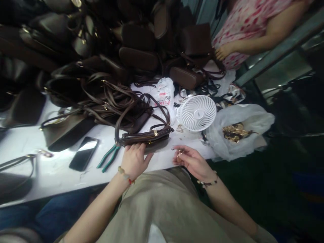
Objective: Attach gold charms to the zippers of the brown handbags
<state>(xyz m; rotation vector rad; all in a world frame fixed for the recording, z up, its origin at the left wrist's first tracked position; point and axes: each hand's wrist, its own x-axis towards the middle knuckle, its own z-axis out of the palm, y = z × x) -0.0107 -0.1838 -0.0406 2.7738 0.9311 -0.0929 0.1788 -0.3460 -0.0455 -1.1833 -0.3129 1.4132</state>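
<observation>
Left hand on handbag, right pinching hardware

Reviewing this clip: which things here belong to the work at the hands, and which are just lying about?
Part of the work:
left hand on a dark brown handbag
right hand pinching a small gold fitting
green-handled pliers

Lying about:
smartphone
white desk fan
plastic bag of gold hardware
piled brown handbags
</observation>
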